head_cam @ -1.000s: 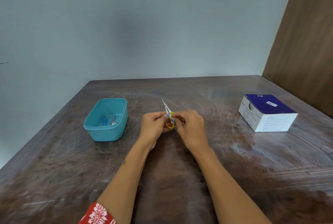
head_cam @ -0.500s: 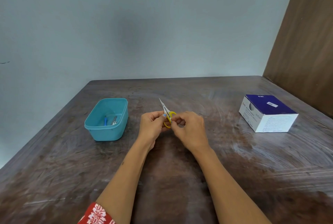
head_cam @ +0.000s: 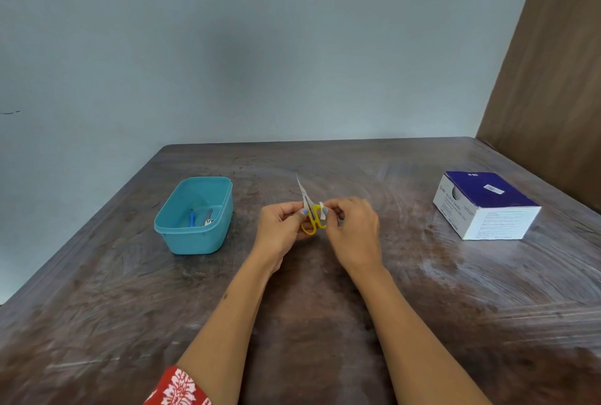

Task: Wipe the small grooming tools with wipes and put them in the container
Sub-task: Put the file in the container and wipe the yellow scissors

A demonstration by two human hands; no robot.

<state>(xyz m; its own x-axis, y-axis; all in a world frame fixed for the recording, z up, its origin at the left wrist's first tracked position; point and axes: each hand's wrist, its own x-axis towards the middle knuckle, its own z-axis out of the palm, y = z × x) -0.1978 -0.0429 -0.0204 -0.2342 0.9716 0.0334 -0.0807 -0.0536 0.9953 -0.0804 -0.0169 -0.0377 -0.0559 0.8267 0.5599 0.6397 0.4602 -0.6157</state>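
Small scissors (head_cam: 309, 209) with yellow handles and thin metal blades point up and away over the middle of the table. My left hand (head_cam: 280, 231) grips them near the pivot. My right hand (head_cam: 354, 231) pinches a small white wipe (head_cam: 322, 213) against the yellow handles. A teal plastic container (head_cam: 195, 235) stands to the left of my hands, with a blue-handled tool (head_cam: 192, 218) and a metal tool (head_cam: 209, 217) lying inside it.
A white and dark-blue box (head_cam: 484, 206) sits at the right of the brown wooden table (head_cam: 292, 323). A grey wall stands behind the table. A brown panel (head_cam: 549, 79) rises at the far right.
The white wipe has come into sight on the yellow handles, and the scissors have dropped slightly lower between my hands. Both hands stay at the same spot.
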